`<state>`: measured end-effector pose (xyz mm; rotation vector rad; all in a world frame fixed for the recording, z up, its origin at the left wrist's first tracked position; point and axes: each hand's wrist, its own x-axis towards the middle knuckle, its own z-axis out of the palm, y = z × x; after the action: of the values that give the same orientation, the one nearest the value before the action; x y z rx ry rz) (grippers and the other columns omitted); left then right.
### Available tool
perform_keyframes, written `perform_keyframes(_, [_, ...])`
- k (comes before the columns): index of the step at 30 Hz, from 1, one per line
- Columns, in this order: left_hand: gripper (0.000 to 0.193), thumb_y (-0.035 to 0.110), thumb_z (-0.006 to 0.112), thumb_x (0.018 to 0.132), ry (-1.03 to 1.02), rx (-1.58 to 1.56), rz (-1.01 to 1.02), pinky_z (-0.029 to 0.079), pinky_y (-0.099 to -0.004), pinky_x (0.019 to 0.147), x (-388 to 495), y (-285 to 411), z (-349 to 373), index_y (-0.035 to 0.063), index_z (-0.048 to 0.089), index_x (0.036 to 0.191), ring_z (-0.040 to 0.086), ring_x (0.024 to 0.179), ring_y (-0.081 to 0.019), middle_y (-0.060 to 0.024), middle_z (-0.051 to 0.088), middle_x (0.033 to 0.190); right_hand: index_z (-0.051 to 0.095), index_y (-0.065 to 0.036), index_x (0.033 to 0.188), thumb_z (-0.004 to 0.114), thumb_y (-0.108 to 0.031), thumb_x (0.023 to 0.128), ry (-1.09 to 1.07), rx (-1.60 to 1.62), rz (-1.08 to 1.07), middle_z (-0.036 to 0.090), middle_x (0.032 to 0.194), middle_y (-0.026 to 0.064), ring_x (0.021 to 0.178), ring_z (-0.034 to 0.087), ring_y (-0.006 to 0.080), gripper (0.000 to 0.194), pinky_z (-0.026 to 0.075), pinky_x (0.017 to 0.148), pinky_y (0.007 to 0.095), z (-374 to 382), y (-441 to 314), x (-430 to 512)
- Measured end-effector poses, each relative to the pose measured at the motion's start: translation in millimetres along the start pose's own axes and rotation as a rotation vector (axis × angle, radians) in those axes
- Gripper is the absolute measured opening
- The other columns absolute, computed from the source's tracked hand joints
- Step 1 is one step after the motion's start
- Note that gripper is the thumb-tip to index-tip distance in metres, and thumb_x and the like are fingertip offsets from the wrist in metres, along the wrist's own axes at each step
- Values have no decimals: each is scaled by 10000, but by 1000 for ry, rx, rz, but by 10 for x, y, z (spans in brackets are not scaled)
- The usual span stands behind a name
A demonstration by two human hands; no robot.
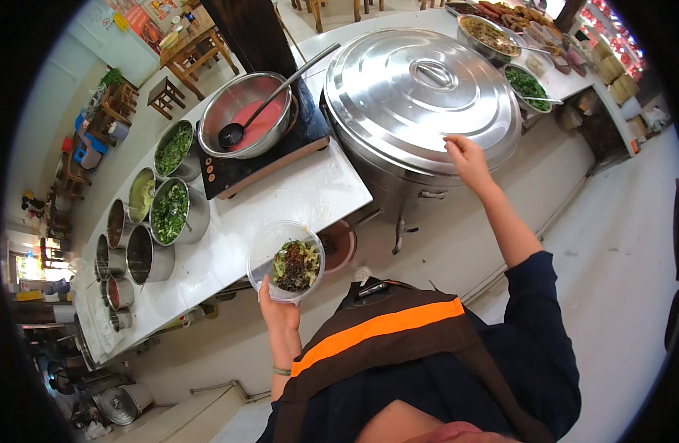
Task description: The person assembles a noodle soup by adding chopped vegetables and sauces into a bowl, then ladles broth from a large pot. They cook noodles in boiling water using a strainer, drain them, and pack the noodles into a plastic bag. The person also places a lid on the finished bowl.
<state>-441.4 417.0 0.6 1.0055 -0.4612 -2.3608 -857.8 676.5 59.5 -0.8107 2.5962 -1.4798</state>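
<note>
My left hand (pixel 278 307) grips the lower rim of a clear plastic bowl (pixel 258 252), beside the counter's front edge. Chopped greens with dark and reddish seasoning (pixel 297 266) lie in the bowl, heaped towards its right side. Over the near edge of a large round stainless steel lid (pixel 384 94) is my right hand (pixel 465 158), its fingers drawn together and nothing seen in them. Whether that hand touches the lid I cannot tell. The lid covers a big metal pot (pixel 367 177), and its handle (pixel 434 75) is well beyond my fingers.
A steel basin (pixel 206 119) of pinkish-red liquid with a black ladle (pixel 231 134) sits on an induction cooker (pixel 312 124). Several steel pots of toppings, including chopped greens (pixel 170 213), line the white counter (pixel 234 221). A tap (pixel 399 238) juts out below the big pot.
</note>
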Motion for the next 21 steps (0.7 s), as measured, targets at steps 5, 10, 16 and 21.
perform_keyframes(5, [562, 374, 526, 898, 94, -17, 141, 371, -440, 1029, 109, -26, 6, 76, 403, 1358, 452, 1250, -255, -82, 471, 1373, 645, 7, 1028, 558, -190, 904, 100, -212, -154, 660, 931, 164, 861, 624, 300, 249, 480, 776, 375, -46, 405, 919])
perform_keyframes(10, [612, 377, 552, 878, 210, -41, 252, 363, -456, 1033, 21, -157, 104, 73, 377, 1379, 427, 1270, -268, -92, 432, 1404, 615, -12, 1077, 561, -198, 888, 117, -576, -280, 630, 961, 202, 973, 577, 365, 270, 454, 853, 434, -86, 800, 1922])
perform_keyframes(16, [600, 421, 561, 863, 430, -135, 370, 386, -494, 996, -195, -667, 198, 121, 412, 1361, 432, 1254, -290, -88, 436, 1392, 597, -62, 1140, 602, -208, 818, -132, -651, -185, 629, 954, 208, 942, 578, 394, 354, 457, 821, 464, 87, 1163, 2662])
perform_keyframes(21, [593, 472, 537, 867, 529, -227, 384, 422, -513, 916, -280, -1224, 477, 184, 404, 1367, 456, 1221, -287, -63, 448, 1374, 598, -122, 1169, 603, -222, 812, -65, -502, -235, 649, 1012, 166, 934, 603, 370, 371, 480, 784, 448, 149, 1237, 2760])
